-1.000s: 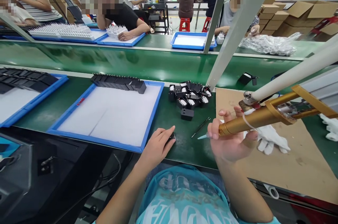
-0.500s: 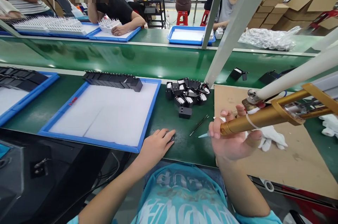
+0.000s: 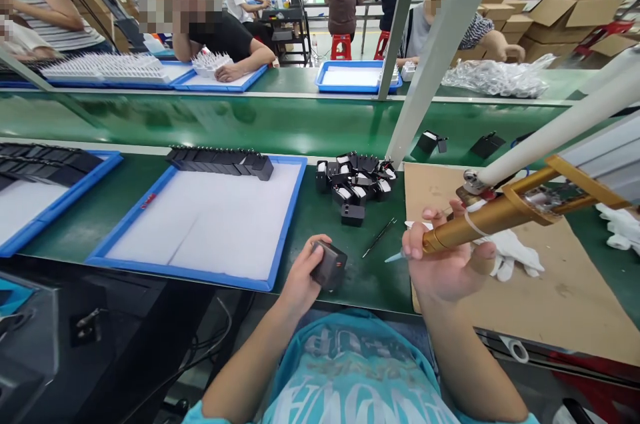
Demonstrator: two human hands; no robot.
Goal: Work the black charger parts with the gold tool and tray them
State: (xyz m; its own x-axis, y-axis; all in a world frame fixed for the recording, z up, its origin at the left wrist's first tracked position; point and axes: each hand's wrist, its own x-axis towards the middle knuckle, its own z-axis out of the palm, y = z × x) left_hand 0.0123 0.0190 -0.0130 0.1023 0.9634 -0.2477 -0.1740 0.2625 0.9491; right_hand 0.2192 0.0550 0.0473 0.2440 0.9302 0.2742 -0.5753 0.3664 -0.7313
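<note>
- Bench (image 3: 377, 284): green, crosses the middle of the frame.
- Cardboard (image 3: 565, 317): flat on the bench, right of the frame.
- Tray (image 3: 235, 224): blue rim, white liner, left of centre; a second tray (image 3: 27, 204) lies at the left edge.
- Gun (image 3: 493, 221): gold barrel, enters from the right, angled down toward lower centre.
- Row (image 3: 220, 164): black cases side by side along the tray's far edge.
- Pile (image 3: 357, 177): black cases heaped loosely, just right of frame centre.
- Right hand (image 3: 445, 271): right of centre, fingers curled round the barrel's front end; whether the thumb bears on it cannot be told.
- Left hand (image 3: 303, 281): lower centre, thumb and fingers closed on the case.
- Gloves (image 3: 515, 251): white, crumpled on the cardboard.
- Case (image 3: 330, 265): black, tilted, lower centre; bench contact cannot be determined.
- Lone case (image 3: 353, 215): at the pile's near side.
- Pick (image 3: 379, 239): thin, slanted on the bench, between the hands.
- Tip (image 3: 395, 257): pale blue, at the gun's front, near the pick.
</note>
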